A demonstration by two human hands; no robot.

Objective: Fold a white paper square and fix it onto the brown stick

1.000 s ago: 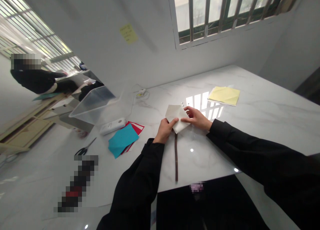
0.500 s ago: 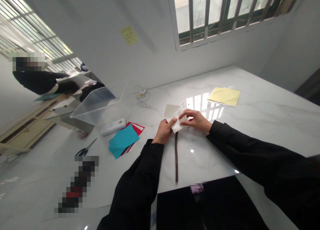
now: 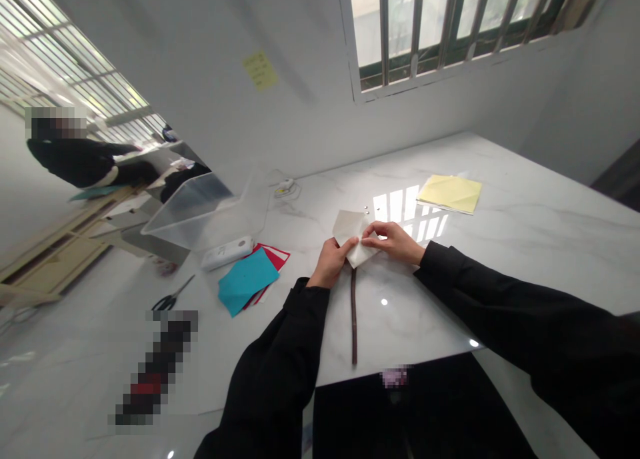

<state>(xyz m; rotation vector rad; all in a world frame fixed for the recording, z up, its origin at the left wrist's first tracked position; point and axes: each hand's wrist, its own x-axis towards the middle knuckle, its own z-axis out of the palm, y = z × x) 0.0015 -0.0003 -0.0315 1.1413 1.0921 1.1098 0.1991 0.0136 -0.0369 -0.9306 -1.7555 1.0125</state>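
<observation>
Daylight through the window [image 3: 433,20], glare on tabletop [image 3: 520,212], stretched edges

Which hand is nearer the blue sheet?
Left. The left hand is to the right of the blue sheet, apart from it, holding the white paper; the right hand is farther right, fingertips at that paper.

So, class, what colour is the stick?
The stick is dark brown, best seen in the head view.

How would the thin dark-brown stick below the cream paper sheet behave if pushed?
The thin dark-brown stick is probably stiff, holding a nearly straight line. It may roll on the glossy white tabletop, though its slight bend could check that. The cream paper sheet seems to hide its upper end, and might drag along.
</observation>
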